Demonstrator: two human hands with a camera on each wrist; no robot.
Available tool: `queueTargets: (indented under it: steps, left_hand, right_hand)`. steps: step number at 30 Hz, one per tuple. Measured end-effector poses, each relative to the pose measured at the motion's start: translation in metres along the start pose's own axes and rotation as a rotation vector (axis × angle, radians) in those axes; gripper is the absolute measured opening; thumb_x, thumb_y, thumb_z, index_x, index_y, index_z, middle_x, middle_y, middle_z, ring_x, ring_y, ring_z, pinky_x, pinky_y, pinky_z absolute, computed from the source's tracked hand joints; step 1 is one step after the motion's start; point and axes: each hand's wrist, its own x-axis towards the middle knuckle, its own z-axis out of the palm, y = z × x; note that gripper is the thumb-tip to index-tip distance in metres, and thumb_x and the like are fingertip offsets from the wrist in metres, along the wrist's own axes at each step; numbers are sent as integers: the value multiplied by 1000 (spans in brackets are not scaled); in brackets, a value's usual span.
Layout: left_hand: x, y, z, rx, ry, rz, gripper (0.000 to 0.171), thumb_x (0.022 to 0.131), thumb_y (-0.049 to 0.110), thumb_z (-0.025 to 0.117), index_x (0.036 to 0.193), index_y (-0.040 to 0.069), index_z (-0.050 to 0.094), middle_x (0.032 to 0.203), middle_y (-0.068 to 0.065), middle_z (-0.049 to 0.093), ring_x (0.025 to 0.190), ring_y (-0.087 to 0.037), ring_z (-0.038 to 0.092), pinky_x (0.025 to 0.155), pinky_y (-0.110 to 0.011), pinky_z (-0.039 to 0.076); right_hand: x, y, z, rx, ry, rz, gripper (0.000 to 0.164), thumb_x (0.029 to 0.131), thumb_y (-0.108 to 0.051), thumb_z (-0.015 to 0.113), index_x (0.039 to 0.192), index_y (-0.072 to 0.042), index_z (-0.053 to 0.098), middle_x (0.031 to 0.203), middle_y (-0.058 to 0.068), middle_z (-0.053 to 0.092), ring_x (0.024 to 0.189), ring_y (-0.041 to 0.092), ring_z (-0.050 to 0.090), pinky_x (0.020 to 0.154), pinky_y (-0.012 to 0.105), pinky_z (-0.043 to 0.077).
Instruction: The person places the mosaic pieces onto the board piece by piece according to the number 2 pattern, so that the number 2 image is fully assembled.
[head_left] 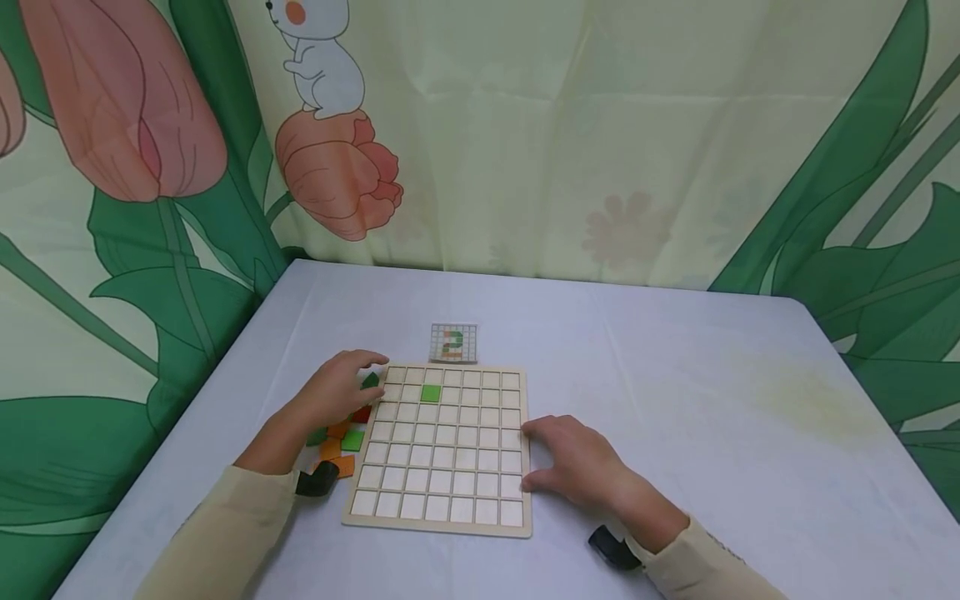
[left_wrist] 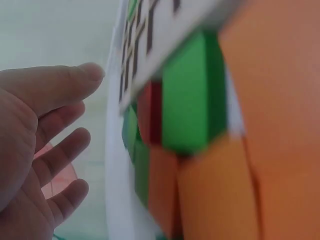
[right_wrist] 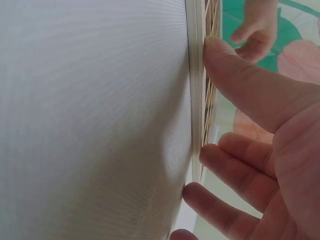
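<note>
A wooden grid board [head_left: 444, 533] with white square cells lies flat on the table. One light green square tile [head_left: 431, 393] sits in a cell of its second row. My left hand [head_left: 337, 389] is held over the loose tiles by the board's upper left edge, its fingers apart and nothing between them. In the left wrist view the thumb [left_wrist: 75, 86] and fingers stand off from the tiles. At the right edge, my right hand [head_left: 581, 458] touches the board with thumb and fingertips spread along the frame, as the right wrist view also shows.
Several loose orange tiles [head_left: 344, 466], green tiles [head_left: 352, 440] and a dark red tile [head_left: 362, 415] lie along the board's left side, partly under the left hand. A small pattern card [head_left: 453, 331] with a coloured figure lies just behind the board. A printed curtain [head_left: 525, 167] hangs behind the table.
</note>
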Motion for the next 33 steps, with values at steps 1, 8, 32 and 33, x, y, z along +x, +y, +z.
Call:
queueTargets:
  steps: [1, 8, 32, 33]
  left_hand:
    - [-2, -2, -1, 5, 0, -11, 48, 91, 14, 74, 134, 0, 59, 137, -21, 56, 128, -41, 48, 103, -56, 43]
    - [-8, -15, -3, -15, -15, -116, 45, 92, 18, 73, 133, 3, 61, 138, -20, 55, 129, -41, 46, 104, -58, 42]
    - [-7, -23, -2, -48, -59, -157, 27, 91, 14, 74, 117, 7, 69, 123, -16, 63, 115, -36, 51, 98, -54, 47]
    - [-7, -23, -2, -47, -61, -157, 27, 91, 14, 74, 116, 7, 69, 122, -16, 63, 114, -36, 52, 98, -53, 48]
  right_hand:
    - [0, 0, 0, 0, -2, 3, 63, 72, -30, 89, 125, -4, 64, 126, 9, 64, 121, 31, 56, 97, 49, 47]
    - [0, -1, 0, -4, -4, 7, 63, 73, -30, 89, 125, -4, 64, 126, 9, 64, 121, 31, 56, 98, 49, 47]
    - [0, -1, 0, -2, -1, -2, 64, 73, -30, 89, 126, -4, 64, 126, 10, 64, 121, 32, 56, 98, 49, 46]
    - [0, 0, 0, -3, 0, -3, 64, 73, -30, 89, 125, -4, 64, 126, 9, 64, 121, 31, 56, 98, 48, 46]
